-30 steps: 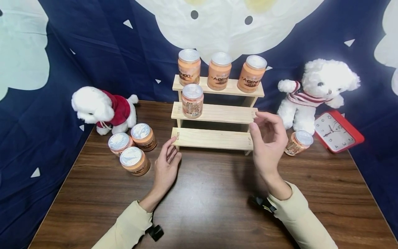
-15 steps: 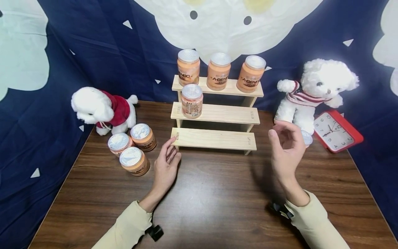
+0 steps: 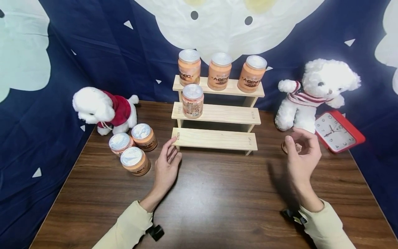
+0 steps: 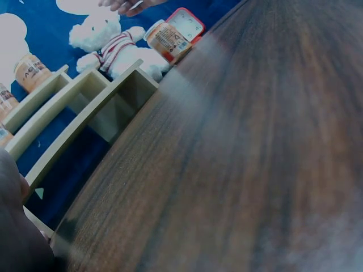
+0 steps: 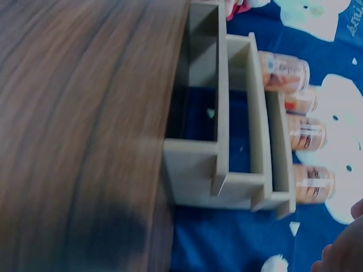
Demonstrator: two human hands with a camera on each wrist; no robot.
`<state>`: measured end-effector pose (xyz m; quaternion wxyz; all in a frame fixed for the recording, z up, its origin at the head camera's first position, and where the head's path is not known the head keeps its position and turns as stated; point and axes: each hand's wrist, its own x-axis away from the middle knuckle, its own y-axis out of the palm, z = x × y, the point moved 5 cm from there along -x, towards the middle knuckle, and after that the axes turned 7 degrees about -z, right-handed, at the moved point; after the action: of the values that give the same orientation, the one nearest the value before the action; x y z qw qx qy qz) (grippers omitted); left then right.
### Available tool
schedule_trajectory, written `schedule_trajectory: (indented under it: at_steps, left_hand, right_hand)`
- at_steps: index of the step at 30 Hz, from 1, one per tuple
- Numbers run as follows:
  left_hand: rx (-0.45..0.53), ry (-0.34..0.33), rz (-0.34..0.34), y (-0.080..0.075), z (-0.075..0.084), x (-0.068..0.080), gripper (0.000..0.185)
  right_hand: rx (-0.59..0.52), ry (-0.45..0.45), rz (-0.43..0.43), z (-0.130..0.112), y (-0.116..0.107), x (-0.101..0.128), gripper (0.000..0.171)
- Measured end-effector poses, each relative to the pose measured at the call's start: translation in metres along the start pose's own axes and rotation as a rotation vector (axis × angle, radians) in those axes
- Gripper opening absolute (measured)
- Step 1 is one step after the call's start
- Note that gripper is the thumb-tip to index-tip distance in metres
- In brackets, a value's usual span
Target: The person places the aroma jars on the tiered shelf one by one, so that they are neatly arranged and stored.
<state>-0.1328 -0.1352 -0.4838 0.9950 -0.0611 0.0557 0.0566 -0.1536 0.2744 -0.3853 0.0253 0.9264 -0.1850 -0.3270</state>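
Note:
In the head view, my right hand [image 3: 304, 160] is held with thumb and fingers curved apart over a jar [image 3: 297, 148] with an orange label, hiding most of it. The left wrist view has the fingers of that hand above the same upright jar [image 4: 169, 42], holding nothing. My left hand [image 3: 167, 169] rests by the left end of a three-step wooden shelf [image 3: 214, 139], index fingertip at the lowest board. On the top board stand three silver-lidded orange jars, the middle one [image 3: 219, 72] among them. A single jar [image 3: 192, 103] stands on the second board's left.
Three more jars cluster at the left, the nearest jar [image 3: 134, 162] in front. Behind them is a white plush dog [image 3: 119, 109] in red. At the right sit a white teddy bear [image 3: 298, 112] and a red-framed clock [image 3: 337, 133]. A blue cloth [image 3: 149, 69] hangs behind.
My right hand has moved right, away from the second board's right end, to over the jar near the teddy bear. My left hand has stayed at the shelf.

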Motion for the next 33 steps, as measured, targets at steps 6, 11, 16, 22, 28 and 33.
schedule_trajectory:
  at_steps: [6,11,16,22,28,33]
  left_hand:
    - [0.000,-0.003,-0.001,0.000,0.000,0.000,0.055]
    - [-0.004,-0.004,-0.002,0.000,0.000,0.000,0.056]
    - [-0.001,-0.002,-0.004,0.000,0.000,0.000,0.057]
    - [0.006,0.005,-0.007,0.000,0.001,0.001,0.057]
    - [0.009,0.011,-0.006,0.001,0.002,0.001,0.057]
    - [0.005,0.014,-0.006,0.000,0.002,0.001,0.057]
  right_hand:
    - [0.055,0.033,0.058,0.009,-0.019,-0.006,0.025]
    - [0.156,0.076,0.089,0.018,-0.030,-0.011,0.029]
    - [0.363,0.144,0.109,0.029,-0.042,-0.014,0.033]
    - [0.501,0.116,0.110,0.034,-0.052,-0.016,0.037]
    - [0.590,0.127,0.090,0.042,-0.059,-0.017,0.043]
    - [0.548,0.253,0.075,0.051,-0.061,-0.014,0.045]
